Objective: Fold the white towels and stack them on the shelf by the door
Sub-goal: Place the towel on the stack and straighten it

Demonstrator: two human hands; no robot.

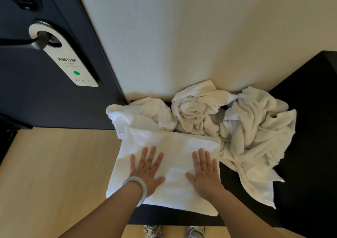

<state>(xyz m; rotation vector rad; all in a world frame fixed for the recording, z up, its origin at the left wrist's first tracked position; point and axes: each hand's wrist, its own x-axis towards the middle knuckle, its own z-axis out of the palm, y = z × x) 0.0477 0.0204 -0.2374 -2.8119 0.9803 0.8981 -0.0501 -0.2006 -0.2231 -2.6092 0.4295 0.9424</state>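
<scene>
Pale wall (182, 37), dark door (45, 106), perhaps navy

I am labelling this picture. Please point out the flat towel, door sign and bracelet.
flat towel (173, 141), head view, bare upper part
door sign (69, 62), head view, printed middle
bracelet (135, 179), head view, band

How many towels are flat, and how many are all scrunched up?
Flat towel: 1
Scrunched towels: 3, it seems: left heap, middle heap, right heap
Total: 4 towels
</scene>
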